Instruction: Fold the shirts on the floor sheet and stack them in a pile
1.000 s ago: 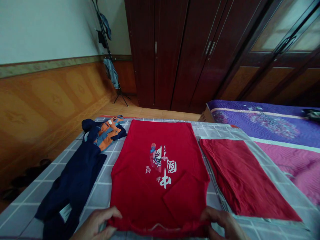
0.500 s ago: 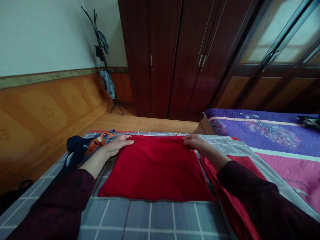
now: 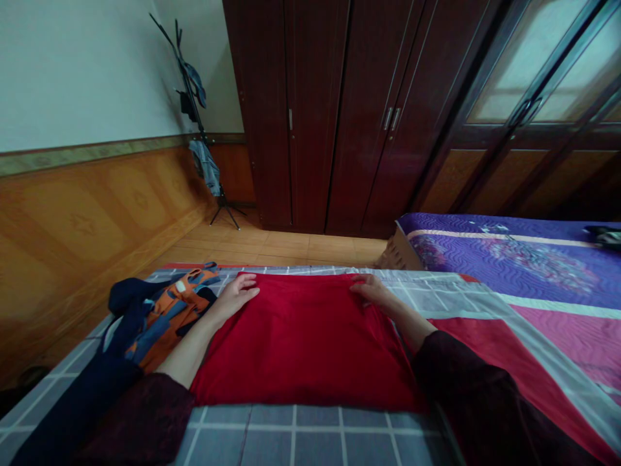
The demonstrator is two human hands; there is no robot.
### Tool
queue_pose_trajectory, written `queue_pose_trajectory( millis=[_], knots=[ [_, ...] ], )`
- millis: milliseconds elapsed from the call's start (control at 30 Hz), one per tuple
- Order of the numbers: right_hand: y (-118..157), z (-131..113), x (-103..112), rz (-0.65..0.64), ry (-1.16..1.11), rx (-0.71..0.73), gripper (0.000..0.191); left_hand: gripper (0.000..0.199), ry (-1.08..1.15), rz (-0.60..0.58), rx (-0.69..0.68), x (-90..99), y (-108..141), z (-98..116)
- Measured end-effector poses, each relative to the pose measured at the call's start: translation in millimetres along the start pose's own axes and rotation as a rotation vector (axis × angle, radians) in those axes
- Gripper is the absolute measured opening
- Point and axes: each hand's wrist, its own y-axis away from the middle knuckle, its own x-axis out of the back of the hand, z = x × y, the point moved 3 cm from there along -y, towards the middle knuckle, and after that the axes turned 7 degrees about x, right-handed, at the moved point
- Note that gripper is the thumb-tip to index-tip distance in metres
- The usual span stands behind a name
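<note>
While both hands lie on it, the folded red shirt forms one flat rectangle on the grey checked sheet. Left hand: palm down at the far left corner of the shirt, fingers spread slightly, no pinch. Right hand: at the far right corner, fingers lightly curled, fingertips on the top edge; no pinch visible. Two dark maroon sleeves enter from the lower corners of the view, one per arm.

Beside the left forearm and touching it lies one navy-and-orange garment, bunched. To the right of the shirt, partly under the right sleeve, lies one second red cloth, flat and apart from the shirt. Farther right is one purple quilted bedspread, with a pink band along its near side. One small dark object sits at its far right edge, too dark to identify. One cardboard box stands at the far edge of the bed. Beyond, on the tiled floor, stands one black coat rack carrying about three hanging items, against a wood-paneled wall. One dark wood wardrobe shows three metal handles; glass-paneled doors stand to its right.
</note>
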Motion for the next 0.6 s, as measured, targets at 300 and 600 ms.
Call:
queue_pose_trajectory(
  millis=[300, 600],
  knots=[
    [188, 19, -2, -0.051, 0.912, 0.778, 0.057, 0.048, -1.102, -0.066, -0.673, 7.5, 181, -28],
    [186, -2, -9, -0.104, 1.163, 0.835, 0.036, 0.045, -1.300, -0.049, -0.509, -9.4, 180, -4]
  ],
)
